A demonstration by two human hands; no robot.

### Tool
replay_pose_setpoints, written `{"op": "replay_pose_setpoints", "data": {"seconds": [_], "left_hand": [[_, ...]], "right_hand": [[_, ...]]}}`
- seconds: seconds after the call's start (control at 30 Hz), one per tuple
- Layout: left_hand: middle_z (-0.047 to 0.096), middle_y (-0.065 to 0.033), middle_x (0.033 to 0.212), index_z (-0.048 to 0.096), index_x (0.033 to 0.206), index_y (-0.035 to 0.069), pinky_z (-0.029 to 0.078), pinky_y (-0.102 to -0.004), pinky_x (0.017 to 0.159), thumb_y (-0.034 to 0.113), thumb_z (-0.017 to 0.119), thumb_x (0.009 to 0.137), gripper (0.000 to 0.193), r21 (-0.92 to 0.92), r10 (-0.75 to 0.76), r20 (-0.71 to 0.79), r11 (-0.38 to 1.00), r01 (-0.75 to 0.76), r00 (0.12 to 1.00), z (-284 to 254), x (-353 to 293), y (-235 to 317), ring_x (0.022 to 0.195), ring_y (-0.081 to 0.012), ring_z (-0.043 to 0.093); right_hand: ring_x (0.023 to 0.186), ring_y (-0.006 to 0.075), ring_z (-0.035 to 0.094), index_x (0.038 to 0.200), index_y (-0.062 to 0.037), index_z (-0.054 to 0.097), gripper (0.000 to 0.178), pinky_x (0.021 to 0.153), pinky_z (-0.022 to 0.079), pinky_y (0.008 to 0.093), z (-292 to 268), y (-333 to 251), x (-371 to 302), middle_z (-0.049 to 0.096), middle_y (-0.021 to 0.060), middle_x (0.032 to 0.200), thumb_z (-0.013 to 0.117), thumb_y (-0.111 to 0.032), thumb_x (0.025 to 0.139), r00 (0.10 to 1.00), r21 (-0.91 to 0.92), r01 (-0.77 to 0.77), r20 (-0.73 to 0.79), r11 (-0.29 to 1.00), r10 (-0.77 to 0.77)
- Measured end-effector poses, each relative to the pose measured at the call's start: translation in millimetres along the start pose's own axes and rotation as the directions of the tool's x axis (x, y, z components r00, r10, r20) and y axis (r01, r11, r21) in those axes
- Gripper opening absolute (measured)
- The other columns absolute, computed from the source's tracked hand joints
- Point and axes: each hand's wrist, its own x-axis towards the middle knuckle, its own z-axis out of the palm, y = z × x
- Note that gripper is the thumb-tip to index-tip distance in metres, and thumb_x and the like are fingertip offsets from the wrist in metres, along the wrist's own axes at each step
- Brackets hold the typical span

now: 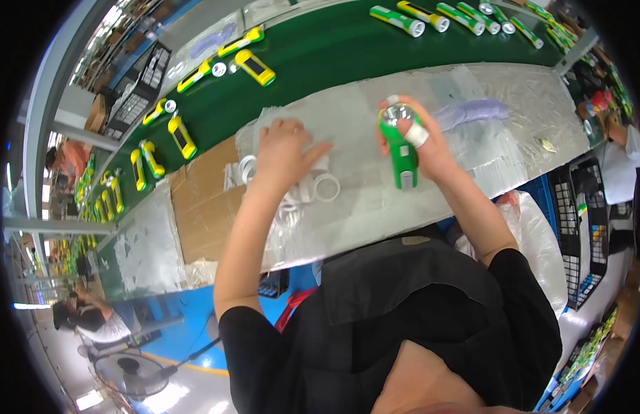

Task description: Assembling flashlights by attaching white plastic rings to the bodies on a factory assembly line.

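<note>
My right hand [432, 150] is wrapped around a green flashlight [405, 165]. The flashlight's round clear head points away from me, and its body hangs down toward the near edge of the bench. White tape covers part of my right thumb. To the left, my left hand [282, 153] has its fingers spread and its thumb out, with nothing visible in it. Beneath and around that hand lie several white plastic rings [338, 187], partly hidden by the palm and wrist.
A green conveyor belt [320, 52] runs beyond the bench, carrying yellow-and-black flashlights [254, 67] on the left and green ones [459, 18] on the right. Brown cardboard [202, 200] and a crumpled purple plastic sheet [475, 112] lie on the bench. Black crates [572, 265] stand at right.
</note>
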Motion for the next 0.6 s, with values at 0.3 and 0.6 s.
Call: {"op": "replay_pose_setpoints", "data": {"seconds": [0.3,0.6], "left_hand": [[0.066,-0.0092,0.107,0.068,0.092,-0.003,0.048,-0.0283,0.080,0.011,0.072,0.084,0.017,-0.638,-0.090,0.218,0.740,0.212,0.972,30,24,-28,0.092,-0.0167,0.061],[0.059,-0.0165,0.118,0.063,0.093,-0.006,0.048,-0.0335,0.087,-0.004,0.056,0.085,0.010,-0.861,0.025,-0.092,0.500,-0.092,0.995,-4,55,39,0.102,-0.0233,0.059]], "right_hand": [[0.083,0.0123,0.059,0.122,-0.0090,0.051,0.036,0.067,0.054,0.0304,3,20,-17,0.056,0.0035,0.104,0.066,-0.015,0.090,0.994,0.025,0.047,-0.103,0.999,-0.044],[0.071,0.0109,0.057,0.116,-0.0083,0.053,0.032,0.060,0.051,0.0283,-1,18,4,0.056,0.0033,0.093,0.067,-0.020,0.090,0.979,-0.177,0.121,-0.143,0.977,-0.147]]}}
